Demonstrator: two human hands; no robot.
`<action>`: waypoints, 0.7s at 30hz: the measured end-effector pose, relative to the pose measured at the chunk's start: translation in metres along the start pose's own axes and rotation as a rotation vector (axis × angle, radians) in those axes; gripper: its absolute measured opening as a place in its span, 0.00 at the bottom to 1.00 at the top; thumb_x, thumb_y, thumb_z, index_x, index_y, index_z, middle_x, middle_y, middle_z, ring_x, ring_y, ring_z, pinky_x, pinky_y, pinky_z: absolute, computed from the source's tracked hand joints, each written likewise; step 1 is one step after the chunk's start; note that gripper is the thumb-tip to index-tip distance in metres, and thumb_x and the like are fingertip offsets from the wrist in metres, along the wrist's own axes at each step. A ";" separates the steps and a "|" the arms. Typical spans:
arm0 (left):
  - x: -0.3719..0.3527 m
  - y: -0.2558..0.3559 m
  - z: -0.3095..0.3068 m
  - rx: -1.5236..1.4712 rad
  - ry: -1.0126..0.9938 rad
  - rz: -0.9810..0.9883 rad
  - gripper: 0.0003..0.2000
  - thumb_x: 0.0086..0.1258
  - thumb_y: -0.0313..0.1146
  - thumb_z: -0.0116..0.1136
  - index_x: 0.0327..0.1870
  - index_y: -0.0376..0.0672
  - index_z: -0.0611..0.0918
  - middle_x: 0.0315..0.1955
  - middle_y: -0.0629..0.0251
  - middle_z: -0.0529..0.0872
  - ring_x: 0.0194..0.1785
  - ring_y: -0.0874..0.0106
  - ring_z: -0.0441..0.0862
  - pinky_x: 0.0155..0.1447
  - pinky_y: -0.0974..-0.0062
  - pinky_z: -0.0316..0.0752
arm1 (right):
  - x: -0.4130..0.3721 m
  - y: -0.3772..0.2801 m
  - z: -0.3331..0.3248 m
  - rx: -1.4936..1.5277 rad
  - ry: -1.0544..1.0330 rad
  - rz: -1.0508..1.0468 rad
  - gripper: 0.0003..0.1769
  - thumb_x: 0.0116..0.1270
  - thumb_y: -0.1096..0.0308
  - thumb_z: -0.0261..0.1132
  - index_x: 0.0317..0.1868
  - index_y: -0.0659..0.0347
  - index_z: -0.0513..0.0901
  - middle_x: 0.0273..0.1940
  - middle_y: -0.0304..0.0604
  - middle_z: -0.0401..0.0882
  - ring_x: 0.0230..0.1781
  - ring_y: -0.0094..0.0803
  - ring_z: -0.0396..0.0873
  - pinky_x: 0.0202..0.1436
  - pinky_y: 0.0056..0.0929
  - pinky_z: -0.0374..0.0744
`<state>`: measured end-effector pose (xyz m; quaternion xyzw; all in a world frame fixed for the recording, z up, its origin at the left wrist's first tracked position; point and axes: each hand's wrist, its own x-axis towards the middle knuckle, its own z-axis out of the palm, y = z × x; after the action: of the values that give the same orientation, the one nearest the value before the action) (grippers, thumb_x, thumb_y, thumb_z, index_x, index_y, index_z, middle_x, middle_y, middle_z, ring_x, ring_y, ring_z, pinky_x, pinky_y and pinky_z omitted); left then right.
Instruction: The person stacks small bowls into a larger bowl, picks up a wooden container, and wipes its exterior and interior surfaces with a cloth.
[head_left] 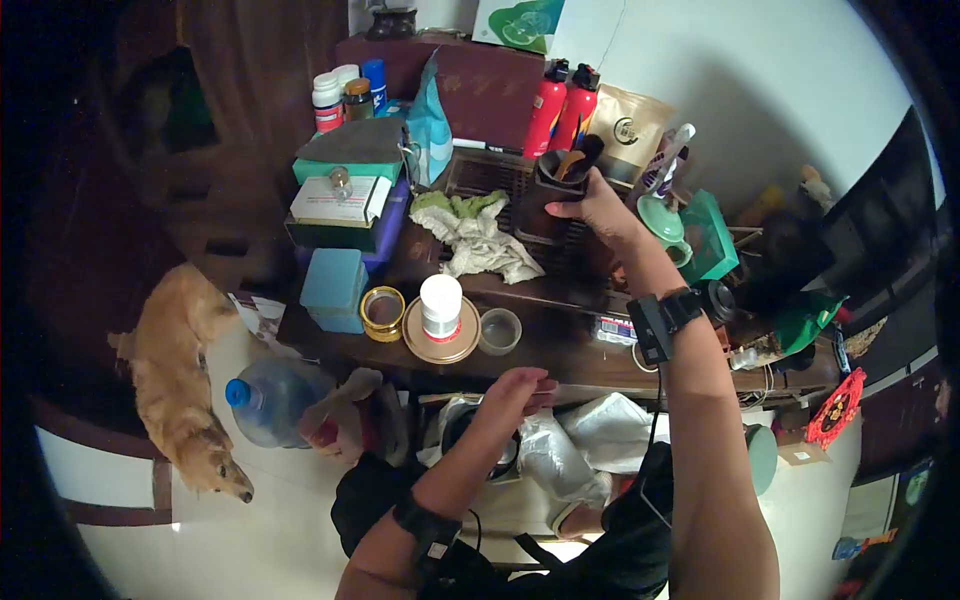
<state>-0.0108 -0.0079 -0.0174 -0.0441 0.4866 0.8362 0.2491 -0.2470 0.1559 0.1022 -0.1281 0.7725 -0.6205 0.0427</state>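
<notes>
My right hand reaches across the dark table. Its thumb lies along the near side of a dark tool holder, and the other fingers are mostly hidden behind it. Wooden and black handles stick up from the holder, which is over a slatted dark tea tray. Left of it lies a crumpled white and green cloth. My left hand hovers before the table's front edge, fingers loosely bent and holding nothing. Nearest to it are a glass cup and a white bottle on a round lid.
Two red spray cans and a gold pouch stand at the back. A blue tin and stacked boxes occupy the left. A green lidded cup is at right. A dog and water jug are on the floor.
</notes>
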 end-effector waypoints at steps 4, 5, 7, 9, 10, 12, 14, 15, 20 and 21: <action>0.001 -0.001 0.001 0.004 -0.004 -0.012 0.14 0.75 0.38 0.45 0.56 0.43 0.74 0.52 0.59 0.82 0.54 0.68 0.79 0.58 0.70 0.71 | -0.004 0.002 -0.009 -0.058 -0.005 -0.069 0.46 0.44 0.79 0.78 0.63 0.63 0.62 0.57 0.43 0.74 0.59 0.34 0.71 0.64 0.32 0.68; 0.002 -0.001 0.001 0.013 -0.003 -0.011 0.15 0.75 0.38 0.45 0.56 0.43 0.74 0.51 0.59 0.82 0.53 0.68 0.79 0.58 0.70 0.71 | -0.004 -0.001 -0.010 -0.006 0.000 -0.087 0.47 0.44 0.77 0.79 0.63 0.63 0.61 0.56 0.43 0.74 0.58 0.33 0.71 0.64 0.32 0.68; 0.003 -0.004 -0.001 0.027 0.004 -0.010 0.15 0.75 0.39 0.45 0.56 0.43 0.74 0.51 0.59 0.82 0.52 0.68 0.80 0.58 0.70 0.71 | -0.002 -0.002 -0.012 0.101 0.005 -0.118 0.48 0.43 0.75 0.80 0.64 0.62 0.61 0.55 0.43 0.74 0.58 0.33 0.71 0.63 0.32 0.68; 0.005 -0.005 -0.003 0.020 -0.013 0.002 0.15 0.75 0.39 0.45 0.56 0.43 0.74 0.50 0.60 0.82 0.52 0.68 0.80 0.58 0.70 0.72 | 0.002 -0.004 -0.016 0.096 0.009 -0.142 0.49 0.43 0.73 0.81 0.63 0.62 0.61 0.52 0.41 0.74 0.56 0.31 0.72 0.62 0.31 0.69; 0.005 -0.006 -0.003 0.016 -0.021 0.004 0.15 0.75 0.39 0.46 0.56 0.43 0.74 0.50 0.60 0.82 0.51 0.68 0.81 0.57 0.70 0.72 | 0.002 -0.003 -0.018 0.093 0.012 -0.150 0.49 0.43 0.71 0.81 0.63 0.62 0.61 0.51 0.39 0.75 0.54 0.30 0.73 0.62 0.30 0.70; 0.002 -0.005 -0.002 0.009 -0.014 -0.003 0.15 0.75 0.40 0.46 0.56 0.43 0.74 0.50 0.60 0.83 0.51 0.68 0.81 0.57 0.70 0.72 | 0.005 0.002 -0.014 0.083 0.090 -0.221 0.46 0.44 0.71 0.81 0.62 0.61 0.63 0.47 0.37 0.76 0.51 0.28 0.74 0.58 0.29 0.72; 0.001 -0.001 -0.001 0.006 -0.010 -0.004 0.15 0.75 0.40 0.45 0.56 0.43 0.74 0.50 0.60 0.83 0.51 0.69 0.81 0.57 0.70 0.72 | 0.009 0.002 -0.011 0.045 0.145 -0.251 0.43 0.45 0.70 0.81 0.60 0.60 0.65 0.45 0.35 0.76 0.47 0.26 0.75 0.54 0.27 0.73; 0.001 0.000 0.000 0.007 -0.009 -0.005 0.15 0.75 0.40 0.45 0.56 0.43 0.74 0.50 0.60 0.83 0.51 0.69 0.81 0.57 0.70 0.72 | 0.007 -0.003 -0.008 0.015 0.162 -0.244 0.41 0.45 0.70 0.80 0.59 0.60 0.67 0.44 0.34 0.77 0.46 0.25 0.75 0.52 0.26 0.74; -0.002 0.001 -0.001 0.033 -0.006 0.007 0.15 0.75 0.40 0.45 0.56 0.43 0.74 0.50 0.60 0.82 0.52 0.69 0.80 0.58 0.70 0.72 | 0.016 0.001 -0.001 -0.082 0.219 -0.198 0.26 0.51 0.69 0.77 0.49 0.60 0.75 0.39 0.33 0.78 0.41 0.22 0.74 0.46 0.24 0.73; -0.001 0.000 -0.002 0.031 -0.008 0.009 0.15 0.76 0.40 0.45 0.56 0.43 0.74 0.50 0.60 0.82 0.52 0.69 0.80 0.58 0.71 0.72 | 0.018 0.000 -0.001 -0.081 0.221 -0.173 0.22 0.54 0.69 0.76 0.47 0.60 0.76 0.38 0.32 0.78 0.40 0.22 0.74 0.46 0.24 0.73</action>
<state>-0.0107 -0.0097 -0.0179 -0.0345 0.4986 0.8299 0.2479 -0.2641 0.1522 0.1039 -0.1265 0.7830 -0.6005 -0.1014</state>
